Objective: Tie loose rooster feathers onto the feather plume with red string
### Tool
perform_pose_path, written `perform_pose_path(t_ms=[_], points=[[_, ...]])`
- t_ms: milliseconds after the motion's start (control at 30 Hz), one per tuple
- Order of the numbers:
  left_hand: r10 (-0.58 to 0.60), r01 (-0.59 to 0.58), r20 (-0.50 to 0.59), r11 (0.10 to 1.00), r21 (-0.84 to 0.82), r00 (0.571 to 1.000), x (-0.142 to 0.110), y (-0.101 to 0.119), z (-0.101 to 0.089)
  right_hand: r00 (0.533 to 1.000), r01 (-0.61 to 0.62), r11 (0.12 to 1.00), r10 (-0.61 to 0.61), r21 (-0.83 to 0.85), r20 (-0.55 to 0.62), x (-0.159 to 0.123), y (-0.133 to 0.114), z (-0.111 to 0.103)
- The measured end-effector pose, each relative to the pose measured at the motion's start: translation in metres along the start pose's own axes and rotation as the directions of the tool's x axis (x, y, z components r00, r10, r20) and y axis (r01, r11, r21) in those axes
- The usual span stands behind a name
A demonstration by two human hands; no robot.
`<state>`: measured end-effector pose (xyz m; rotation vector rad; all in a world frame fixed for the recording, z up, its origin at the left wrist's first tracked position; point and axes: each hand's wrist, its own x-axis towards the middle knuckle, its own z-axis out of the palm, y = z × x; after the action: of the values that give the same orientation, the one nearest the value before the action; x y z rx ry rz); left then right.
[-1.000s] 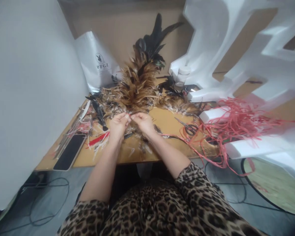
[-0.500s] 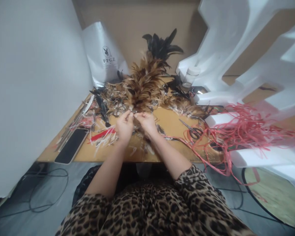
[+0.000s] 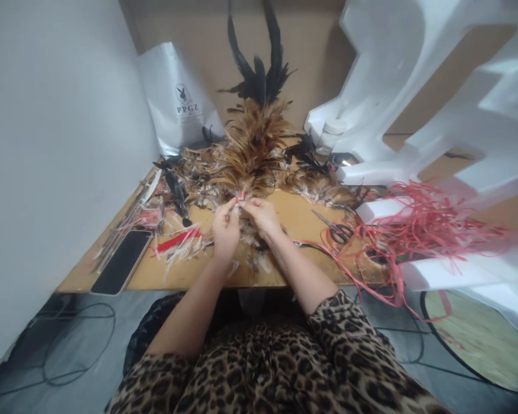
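Observation:
My left hand (image 3: 226,230) and my right hand (image 3: 264,217) meet at the base of a feather bundle (image 3: 256,144), fingertips pinched together. Brown feathers fan out above them, topped by long black feathers (image 3: 263,80) standing upright. A bit of red string (image 3: 242,196) shows at the base, right by my fingertips. Both hands are closed there; exactly which finger grips the stem and which the string is too small to make out. Piles of loose brown feathers (image 3: 313,185) lie on either side of the bundle, and scraps of feather lie under my wrists.
Scissors (image 3: 337,230) and a tangle of pink-red plastic string (image 3: 431,224) lie to the right, near white foam pieces (image 3: 440,273). On the left are a phone (image 3: 121,261), a red strip (image 3: 178,239) and thin sticks (image 3: 127,215). Behind stand a white bag (image 3: 179,103) and a jar (image 3: 329,138).
The feather bundle has turned, so its black tips now point straight up and two long ones show. Red string has come into sight at its base. Both hands stay close together.

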<state>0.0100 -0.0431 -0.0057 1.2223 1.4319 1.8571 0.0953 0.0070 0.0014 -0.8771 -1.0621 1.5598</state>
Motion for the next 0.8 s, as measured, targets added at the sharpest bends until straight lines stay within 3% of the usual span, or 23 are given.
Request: perform_pose_path(t_ms=[100, 167, 233, 333, 433, 567, 667, 733, 800], points=[[-0.276, 0.3, 0.12, 0.907, -0.297, 0.953, 0.003, 0.003, 0.002, 0.994, -0.025, 1.0, 0.024, 0.014, 0.103, 0.002, 0.003, -0.011], [-0.308, 0.372, 0.218, 0.846, -0.381, 0.926, 0.003, 0.008, 0.004, 0.986, -0.037, 0.999, 0.032, 0.031, 0.161, 0.004, 0.004, -0.017], [-0.288, 0.376, 0.26, 0.827, -0.418, 0.922, 0.001, 0.012, 0.005, 0.981, -0.045, 0.998, 0.034, 0.053, 0.192, 0.005, 0.004, -0.02], [-0.283, 0.353, 0.221, 0.833, -0.426, 0.933, -0.002, 0.012, 0.006, 0.983, -0.018, 0.999, 0.009, 0.049, 0.186, 0.006, 0.002, -0.02], [-0.309, 0.345, 0.154, 0.839, -0.42, 0.938, -0.001, 0.006, 0.006, 0.989, 0.079, 0.995, -0.07, -0.065, 0.129, 0.001, -0.002, -0.016], [-0.343, 0.373, 0.15, 0.809, -0.455, 0.927, 0.001, 0.007, 0.004, 0.986, 0.167, 0.944, -0.156, -0.286, 0.061, -0.009, -0.011, -0.018], [-0.368, 0.406, 0.177, 0.773, -0.487, 0.913, 0.004, 0.013, -0.001, 0.98, 0.191, 0.866, -0.192, -0.462, 0.046, -0.009, -0.02, -0.041], [-0.395, 0.436, 0.193, 0.744, -0.506, 0.898, 0.006, 0.015, -0.006, 0.979, 0.165, 0.795, -0.202, -0.583, 0.002, -0.003, -0.028, -0.07], [-0.432, 0.469, 0.199, 0.713, -0.521, 0.879, 0.008, 0.015, -0.011, 0.961, 0.092, 0.673, -0.254, -0.733, -0.112, 0.005, -0.037, -0.109]])
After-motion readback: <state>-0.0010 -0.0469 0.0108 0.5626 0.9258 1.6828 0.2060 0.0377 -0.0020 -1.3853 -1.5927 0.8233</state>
